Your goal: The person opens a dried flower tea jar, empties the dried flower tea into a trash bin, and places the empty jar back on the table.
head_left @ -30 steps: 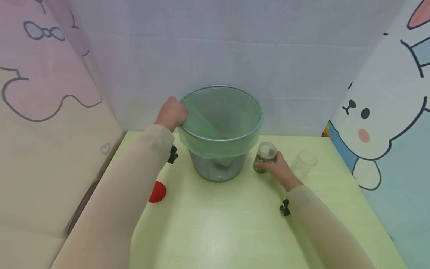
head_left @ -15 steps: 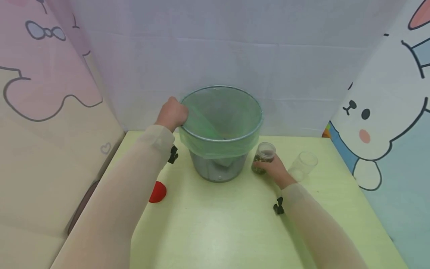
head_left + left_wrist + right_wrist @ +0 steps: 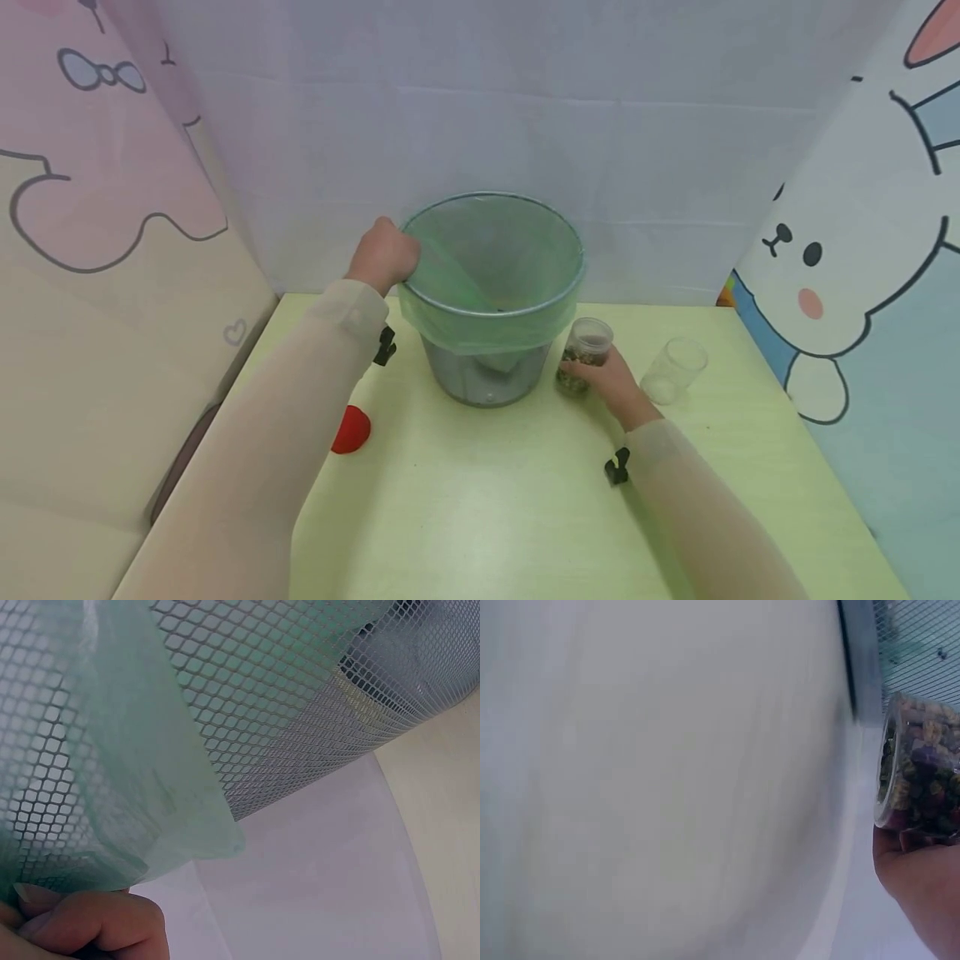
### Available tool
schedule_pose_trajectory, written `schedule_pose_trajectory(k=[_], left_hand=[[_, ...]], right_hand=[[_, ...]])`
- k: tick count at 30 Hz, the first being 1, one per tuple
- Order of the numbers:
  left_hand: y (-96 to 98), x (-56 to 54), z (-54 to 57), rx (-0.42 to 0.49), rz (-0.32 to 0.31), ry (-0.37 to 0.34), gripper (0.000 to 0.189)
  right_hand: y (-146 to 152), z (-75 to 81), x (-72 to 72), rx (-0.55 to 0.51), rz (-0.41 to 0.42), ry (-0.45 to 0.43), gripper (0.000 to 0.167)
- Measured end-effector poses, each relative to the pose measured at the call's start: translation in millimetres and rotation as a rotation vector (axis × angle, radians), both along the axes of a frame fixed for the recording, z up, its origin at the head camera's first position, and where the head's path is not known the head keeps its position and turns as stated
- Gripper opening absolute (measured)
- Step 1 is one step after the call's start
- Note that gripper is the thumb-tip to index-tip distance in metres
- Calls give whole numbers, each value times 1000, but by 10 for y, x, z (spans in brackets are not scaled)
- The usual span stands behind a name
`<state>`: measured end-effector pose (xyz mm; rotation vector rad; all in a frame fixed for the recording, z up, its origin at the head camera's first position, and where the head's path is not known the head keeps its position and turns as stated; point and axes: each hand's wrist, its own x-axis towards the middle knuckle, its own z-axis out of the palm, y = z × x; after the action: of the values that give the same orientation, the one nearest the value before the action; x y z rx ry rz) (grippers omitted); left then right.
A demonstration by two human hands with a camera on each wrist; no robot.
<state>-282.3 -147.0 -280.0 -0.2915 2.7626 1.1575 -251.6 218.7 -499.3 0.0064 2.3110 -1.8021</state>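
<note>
A mesh waste bin (image 3: 480, 385), lined with a green bin bag (image 3: 480, 332), stands at the middle back of the table. At its left rim my left hand (image 3: 384, 252) grips the edge; in the left wrist view, curled fingers (image 3: 112, 919) hold the lower fold of the bag. To the right of the bin, my right hand (image 3: 615, 383) grips a clear jar (image 3: 589, 340) from its right side. Dried flowers or herbs fill the lower part of the jar, and the right wrist view shows them close up. Whether the jar touches the table is unclear.
A second clear jar (image 3: 677, 371) sits to the right of my right hand. A red rounded object (image 3: 352, 429) is partly hidden behind my left sleeve (image 3: 270, 417). A pale cloth wall (image 3: 675, 208) rises behind the table (image 3: 480, 500), and printed cloths flank both sides.
My right hand has shifted slightly left with the filled jar, closer to the bin. The left hand keeps its place on the rim.
</note>
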Motion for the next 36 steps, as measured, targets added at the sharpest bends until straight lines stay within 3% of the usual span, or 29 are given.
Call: schedule_pose_trajectory(k=[10,19,29,36], left_hand=[[20,-18,-51,-6,-2,-4,69],[46,-26,-71,-8,-14,-8,68],[38,-48,-42,-13,-5,9,67],[13,-40,-58,31,4,3,62]], right_hand=[[-73,26,197,-61,-34,12,91],[-55,46,340,-93,-95,103,82],[55,116,306,-126,-166,182,77],[24,138,374,-156,-214,158,74]])
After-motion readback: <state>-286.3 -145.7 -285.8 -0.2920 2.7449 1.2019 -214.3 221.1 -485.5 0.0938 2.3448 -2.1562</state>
